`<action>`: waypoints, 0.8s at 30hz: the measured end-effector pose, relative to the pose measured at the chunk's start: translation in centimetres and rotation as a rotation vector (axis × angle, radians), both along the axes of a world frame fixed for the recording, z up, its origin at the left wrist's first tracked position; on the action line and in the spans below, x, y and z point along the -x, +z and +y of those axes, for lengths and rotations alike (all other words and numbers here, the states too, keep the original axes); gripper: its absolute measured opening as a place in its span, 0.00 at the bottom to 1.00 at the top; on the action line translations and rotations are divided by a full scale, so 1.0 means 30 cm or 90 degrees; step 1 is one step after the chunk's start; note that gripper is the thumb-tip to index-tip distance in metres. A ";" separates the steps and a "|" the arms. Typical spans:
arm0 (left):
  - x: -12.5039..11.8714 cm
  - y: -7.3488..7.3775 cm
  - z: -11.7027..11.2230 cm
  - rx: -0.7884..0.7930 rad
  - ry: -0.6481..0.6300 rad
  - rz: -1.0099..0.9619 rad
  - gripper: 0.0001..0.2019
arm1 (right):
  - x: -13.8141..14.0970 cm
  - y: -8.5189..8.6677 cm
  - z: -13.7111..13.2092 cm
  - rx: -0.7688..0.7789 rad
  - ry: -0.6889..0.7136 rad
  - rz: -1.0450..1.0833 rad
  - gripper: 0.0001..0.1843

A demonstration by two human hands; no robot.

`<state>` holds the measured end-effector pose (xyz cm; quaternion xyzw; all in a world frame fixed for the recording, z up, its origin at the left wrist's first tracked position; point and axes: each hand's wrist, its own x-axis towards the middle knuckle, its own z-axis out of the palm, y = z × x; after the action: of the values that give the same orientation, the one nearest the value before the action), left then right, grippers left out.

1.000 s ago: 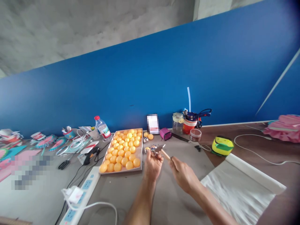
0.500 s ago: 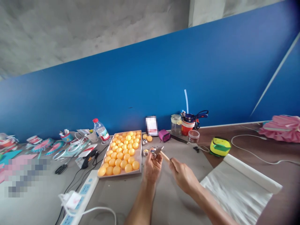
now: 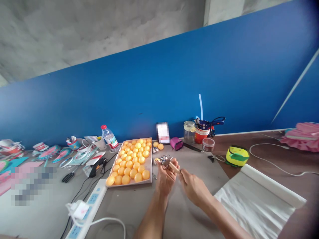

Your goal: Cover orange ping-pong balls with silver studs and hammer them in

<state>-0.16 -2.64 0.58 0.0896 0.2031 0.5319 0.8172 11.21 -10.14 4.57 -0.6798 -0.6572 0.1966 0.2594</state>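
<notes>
My right hand (image 3: pixel 193 186) grips the pale wooden handle of a small hammer (image 3: pixel 175 167). Its grey, wedge-shaped head lies over my left palm and fingers. My left hand (image 3: pixel 165 179) is palm up, its fingers curled around a crumpled silver foil piece (image 3: pixel 164 158), which the hammer head partly hides. Just beyond the left thumb, a small yellow-orange item (image 3: pixel 156 161) shows beside the foil. Farther back lie another foil lump (image 3: pixel 155 150) and two orange balls (image 3: pixel 160 146). Left of my hands stands a shallow box (image 3: pixel 151 166) filled with several orange balls (image 3: pixel 133 173).
A power strip (image 3: pixel 93 199) with white cables runs along the front left. A water bottle (image 3: pixel 109 137), purple pouch (image 3: pixel 176 143), glass jar (image 3: pixel 189 131) and red cup of tools (image 3: pixel 201 135) stand along the blue partition. White cloth (image 3: pixel 256 199) and a yellow-green roll (image 3: pixel 237 156) lie right.
The whole view has shifted slightly, so things appear a little farther right. The hammer head sits lower over my left fingers, and its handle slants more across them. Both hands keep their hold.
</notes>
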 end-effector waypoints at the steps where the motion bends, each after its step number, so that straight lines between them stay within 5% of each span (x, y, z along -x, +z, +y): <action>1: -0.001 0.004 -0.002 -0.001 -0.016 0.003 0.21 | 0.000 0.000 0.000 0.009 0.002 -0.004 0.16; 12: -0.008 -0.018 0.015 -0.051 0.034 0.052 0.10 | -0.019 -0.024 0.009 0.022 -0.004 -0.018 0.15; 24: -0.011 -0.006 0.002 -0.013 0.039 0.039 0.17 | 0.002 -0.015 0.000 -0.017 0.001 0.020 0.17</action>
<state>0.17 -2.57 0.40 0.1080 0.2254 0.5560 0.7927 11.14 -10.15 4.14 -0.6725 -0.6561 0.1991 0.2786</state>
